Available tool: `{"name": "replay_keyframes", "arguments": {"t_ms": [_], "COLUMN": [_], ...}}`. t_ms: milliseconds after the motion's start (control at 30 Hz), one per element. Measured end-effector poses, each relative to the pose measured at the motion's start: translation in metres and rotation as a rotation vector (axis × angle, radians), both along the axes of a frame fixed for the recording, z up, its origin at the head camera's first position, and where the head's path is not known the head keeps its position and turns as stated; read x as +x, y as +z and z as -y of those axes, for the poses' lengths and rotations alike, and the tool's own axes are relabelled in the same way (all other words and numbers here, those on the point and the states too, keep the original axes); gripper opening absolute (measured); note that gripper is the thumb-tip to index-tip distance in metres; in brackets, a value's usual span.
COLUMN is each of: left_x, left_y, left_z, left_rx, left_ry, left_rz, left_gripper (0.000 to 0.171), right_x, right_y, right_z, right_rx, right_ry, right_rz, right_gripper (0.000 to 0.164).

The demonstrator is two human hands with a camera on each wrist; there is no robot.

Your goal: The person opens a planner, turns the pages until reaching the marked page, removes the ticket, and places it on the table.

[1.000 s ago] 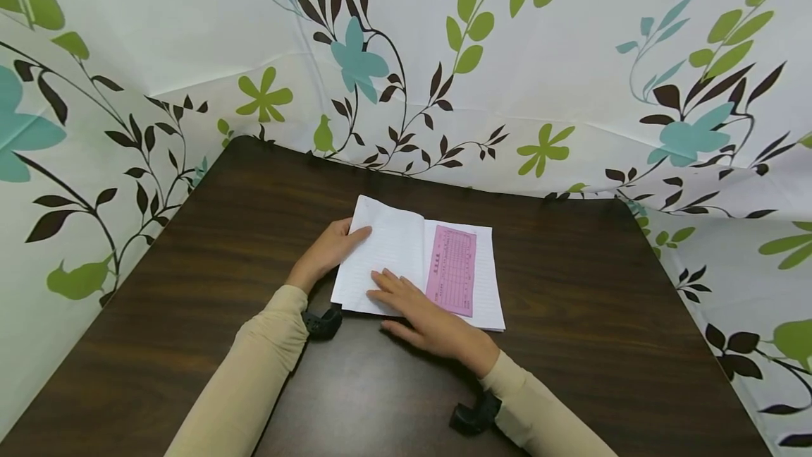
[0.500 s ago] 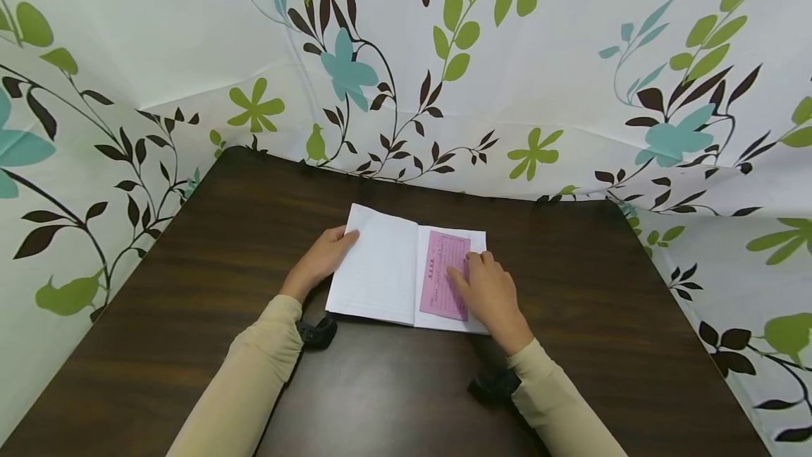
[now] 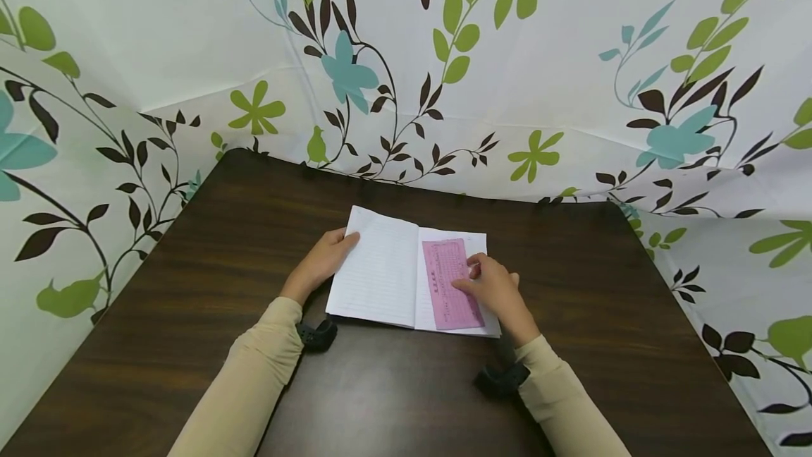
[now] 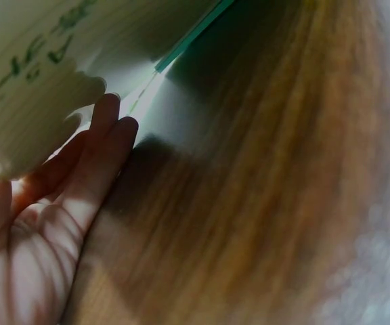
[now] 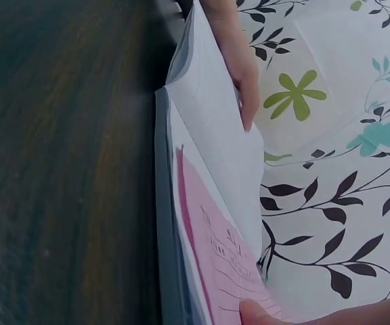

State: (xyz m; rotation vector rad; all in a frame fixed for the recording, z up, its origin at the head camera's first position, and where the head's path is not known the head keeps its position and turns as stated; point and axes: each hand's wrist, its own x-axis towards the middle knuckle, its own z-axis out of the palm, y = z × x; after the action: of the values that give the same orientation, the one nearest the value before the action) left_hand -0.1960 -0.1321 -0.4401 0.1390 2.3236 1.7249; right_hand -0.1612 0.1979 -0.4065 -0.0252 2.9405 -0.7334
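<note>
An open notebook (image 3: pixel 379 270) with white lined pages lies on the table. My left hand (image 3: pixel 323 261) grips its left edge, thumb on top of the page. In the left wrist view the other fingers (image 4: pixel 103 159) reach underneath, beside a sheet (image 4: pixel 19 115) with dark handwriting. A pink printed paper slip (image 3: pixel 449 305) lies aslant over the right page. My right hand (image 3: pixel 500 291) pinches the slip near its right edge, with the thumb on its face; the other fingers are partly hidden. From the right wrist, the slip (image 5: pixel 212 244) shows a raised edge beside the notebook's spine.
The dark wood-grain table (image 3: pixel 393 400) extends around the notebook. Behind it hangs a white cloth (image 3: pixel 393 41) printed with leaves and flowers. Black wrist devices are strapped under both sleeves, the left one (image 3: pixel 319 336) near the notebook's lower edge.
My right hand has moved from the left page over to the slip. The slip has turned and shifted down toward the lower right. My left hand keeps hold of the notebook.
</note>
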Motion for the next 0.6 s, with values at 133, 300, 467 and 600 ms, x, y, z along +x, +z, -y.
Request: {"name": "replay_keyframes", "arguments": {"t_ms": [133, 300, 467, 600], "left_x": [0.0, 0.0, 0.0, 0.0], "left_y": [0.0, -0.001, 0.0, 0.0], "left_z": [0.0, 0.0, 0.0, 0.0], "left_rx": [0.002, 0.0, -0.013, -0.024], "left_ry": [0.007, 0.012, 0.007, -0.001], "left_rz": [0.007, 0.01, 0.002, -0.006], "left_gripper": [0.047, 0.047, 0.048, 0.049], "right_x": [-0.002, -0.003, -0.006, -0.007], "right_y": [0.0, 0.001, 0.001, 0.001], "right_z": [-0.003, -0.007, -0.01, -0.012], "right_rx": [-0.016, -0.02, -0.022, -0.029], "right_ry": [0.034, 0.088, 0.098, 0.094], "right_rz": [0.008, -0.008, -0.024, -0.02], "right_gripper": [0.032, 0.025, 0.031, 0.033]}}
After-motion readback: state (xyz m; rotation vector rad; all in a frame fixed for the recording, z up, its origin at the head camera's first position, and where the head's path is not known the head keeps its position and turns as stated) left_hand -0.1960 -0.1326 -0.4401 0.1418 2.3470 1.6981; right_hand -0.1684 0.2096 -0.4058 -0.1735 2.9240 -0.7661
